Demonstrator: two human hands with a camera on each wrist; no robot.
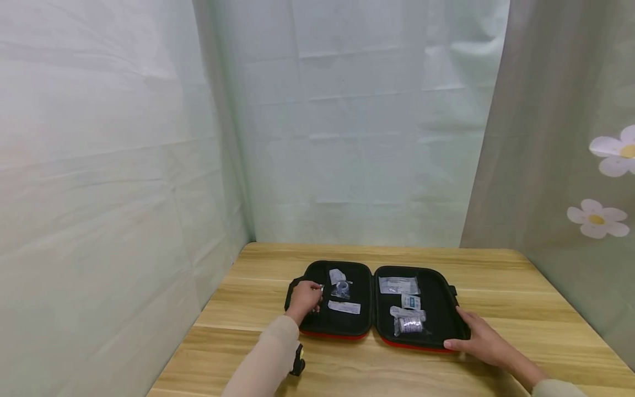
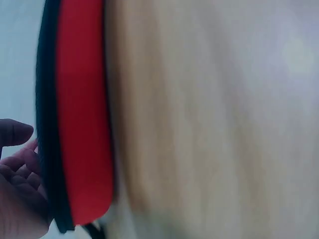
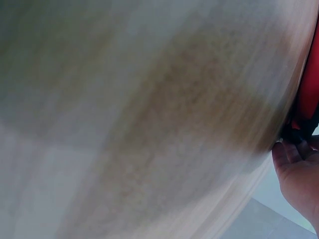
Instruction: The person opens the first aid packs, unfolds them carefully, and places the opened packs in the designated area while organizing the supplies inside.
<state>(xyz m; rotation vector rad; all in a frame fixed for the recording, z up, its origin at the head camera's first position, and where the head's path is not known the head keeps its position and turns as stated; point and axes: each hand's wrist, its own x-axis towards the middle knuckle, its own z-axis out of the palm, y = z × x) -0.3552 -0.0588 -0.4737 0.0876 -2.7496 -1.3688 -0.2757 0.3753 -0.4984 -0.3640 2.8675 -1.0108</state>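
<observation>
An unfolded first-aid case, black inside and red outside, lies on the table. My left hand reaches over its left half, fingers bent down, with a small silvery bit at the fingertips; I cannot tell whether they pinch it. Beside it are a clear bag with a bluish roll, a white packet and a flat white strip packet. My right hand holds the case's near right corner, thumb along the front rim and fingers at the side. The left wrist view shows the red side beside my left hand.
In the right half lie a clear flat packet, a small white-and-blue packet and a wrapped bandage roll. A black strap piece shows at my left sleeve. Pale curtains surround the wooden table.
</observation>
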